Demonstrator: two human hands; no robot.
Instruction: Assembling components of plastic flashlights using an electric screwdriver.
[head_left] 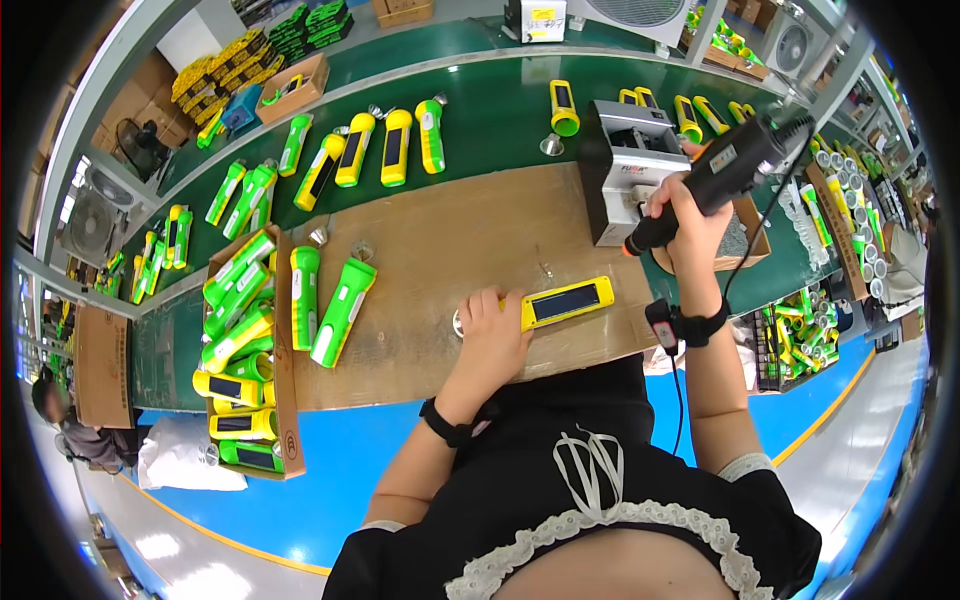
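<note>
My left hand (492, 335) is closed around the head end of a yellow flashlight (568, 303), which lies on the cardboard sheet with its dark solar panel facing up. A silvery round piece shows at the edge of that hand. My right hand (692, 222) grips a black electric screwdriver (728, 165), held in the air with its orange-ringed tip pointing left and down. The tip is in front of a black and silver screw feeder (640, 165); whether they touch is not visible. Two green flashlights (343, 312) lie left of my left hand, with loose silvery reflectors near their heads.
A cardboard box (285, 400) full of green and yellow flashlights stands at the left. Several more flashlights (396, 148) lie along the green bench behind the cardboard sheet (460, 230). The screwdriver's cable hangs at the right, by a crate (795, 345) of flashlight parts.
</note>
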